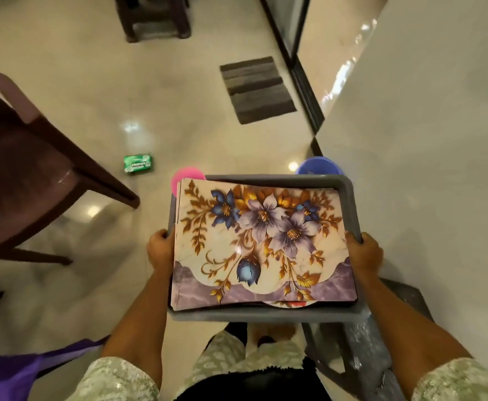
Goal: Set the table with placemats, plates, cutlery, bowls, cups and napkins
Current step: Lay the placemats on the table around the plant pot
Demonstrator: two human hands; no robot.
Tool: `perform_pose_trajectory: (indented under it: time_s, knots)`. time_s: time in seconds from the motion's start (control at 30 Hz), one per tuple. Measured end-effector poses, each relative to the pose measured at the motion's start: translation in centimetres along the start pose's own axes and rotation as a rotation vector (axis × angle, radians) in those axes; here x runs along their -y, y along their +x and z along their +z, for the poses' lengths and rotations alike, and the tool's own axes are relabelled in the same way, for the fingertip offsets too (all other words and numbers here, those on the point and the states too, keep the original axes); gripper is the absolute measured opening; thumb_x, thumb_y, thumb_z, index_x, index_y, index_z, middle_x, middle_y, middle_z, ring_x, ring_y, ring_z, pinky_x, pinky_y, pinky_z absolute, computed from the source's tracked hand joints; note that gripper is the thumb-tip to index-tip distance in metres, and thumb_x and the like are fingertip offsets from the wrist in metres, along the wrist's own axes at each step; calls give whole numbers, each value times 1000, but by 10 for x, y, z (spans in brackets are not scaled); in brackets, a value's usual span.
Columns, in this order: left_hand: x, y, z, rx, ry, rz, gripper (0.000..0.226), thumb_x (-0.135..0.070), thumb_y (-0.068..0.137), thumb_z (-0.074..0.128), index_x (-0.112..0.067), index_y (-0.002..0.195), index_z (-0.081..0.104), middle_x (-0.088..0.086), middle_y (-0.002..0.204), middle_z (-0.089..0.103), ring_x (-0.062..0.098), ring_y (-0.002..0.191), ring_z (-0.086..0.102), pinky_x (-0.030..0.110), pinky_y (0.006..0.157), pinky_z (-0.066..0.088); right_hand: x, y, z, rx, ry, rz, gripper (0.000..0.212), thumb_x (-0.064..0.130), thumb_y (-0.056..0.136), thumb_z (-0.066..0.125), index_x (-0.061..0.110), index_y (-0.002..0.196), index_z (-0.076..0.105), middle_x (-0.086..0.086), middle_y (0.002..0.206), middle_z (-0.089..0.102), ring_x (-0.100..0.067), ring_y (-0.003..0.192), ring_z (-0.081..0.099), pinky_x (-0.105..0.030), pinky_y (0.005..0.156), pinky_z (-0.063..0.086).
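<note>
I carried the grey tray point(265, 315) with my left hand point(159, 250) and right hand point(365, 251) clamped on its side rims, the loose placemats point(261, 244) overhanging it beside the table point(425, 140), so a tilt could slide them off.

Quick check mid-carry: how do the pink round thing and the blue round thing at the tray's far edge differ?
The pink round item peeks out at the far left corner of the grey plastic tray; the blue-purple round item sits at the far right corner, beside the white table. The blue-purple one shows more of itself. Both are mostly hidden behind the tray rim and the floral placemat.
</note>
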State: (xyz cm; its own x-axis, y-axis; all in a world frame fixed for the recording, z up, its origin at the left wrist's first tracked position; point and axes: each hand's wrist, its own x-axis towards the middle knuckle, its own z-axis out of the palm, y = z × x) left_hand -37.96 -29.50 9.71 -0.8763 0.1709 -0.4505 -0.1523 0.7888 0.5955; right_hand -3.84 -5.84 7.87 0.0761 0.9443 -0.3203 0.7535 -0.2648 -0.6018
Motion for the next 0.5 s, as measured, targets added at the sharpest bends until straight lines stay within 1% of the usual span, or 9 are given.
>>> perform_pose_trajectory:
  time_s: [0.07,0.13,0.17,0.23,0.3,0.33,0.4,0.43,0.5]
  knots:
    - [15,7,-19,-31,-32,-51,26,-25,94,51,-3,81,56,14,77,56,27,74,53,33,68,39,28,1,18,51,-29,-57,31,30,91,61,8,71,54,-11,67,57,-27,65,51,-26,57,33]
    - [32,17,-41,-71,-86,-117,33,-30,94,53,0,80,58,17,76,58,30,75,55,36,68,41,62,-3,37,108,-54,-122,33,28,91,61,13,65,49,-4,61,50,-27,64,50,-24,51,29]
    - [41,23,-52,-88,-112,-150,34,-31,93,54,0,82,60,19,78,60,31,77,57,39,69,44,79,-5,48,135,-70,-146,31,27,91,61,12,66,51,-3,61,50,-27,64,50,-23,52,30]
    - [56,31,-71,-133,-151,-226,33,-31,92,56,0,82,62,21,82,64,33,80,60,44,73,50,108,-9,67,184,-71,-193,24,25,91,60,3,80,60,-7,71,55,-29,70,54,-27,60,36]
    - [69,36,-88,-189,-196,-290,33,-31,91,56,-1,79,62,23,84,65,39,85,62,45,75,51,137,-14,89,239,-99,-264,26,24,92,60,-2,92,61,-12,80,56,-33,80,56,-31,70,37]
    - [72,35,-97,-210,-234,-316,32,-30,92,56,-1,81,62,22,85,65,40,88,62,44,75,50,153,-17,99,275,-122,-298,26,24,93,59,-2,95,61,-13,84,56,-32,83,54,-32,73,37]
    - [80,33,-109,-261,-291,-374,30,-28,93,54,1,92,63,17,91,63,36,91,60,38,73,44,181,-19,120,335,-178,-354,26,26,94,56,0,98,60,-13,87,55,-28,85,50,-34,76,35]
    - [85,32,-115,-293,-307,-412,29,-26,94,54,1,96,63,15,91,61,34,91,58,36,73,41,192,-19,133,358,-211,-381,26,27,94,56,1,96,59,-13,86,55,-28,85,50,-34,75,34]
    - [100,29,-120,-351,-333,-486,26,-26,94,54,-1,94,62,16,89,60,35,90,57,35,72,39,211,-17,160,395,-256,-439,29,29,92,57,0,92,61,-16,84,61,-32,81,54,-35,71,37]
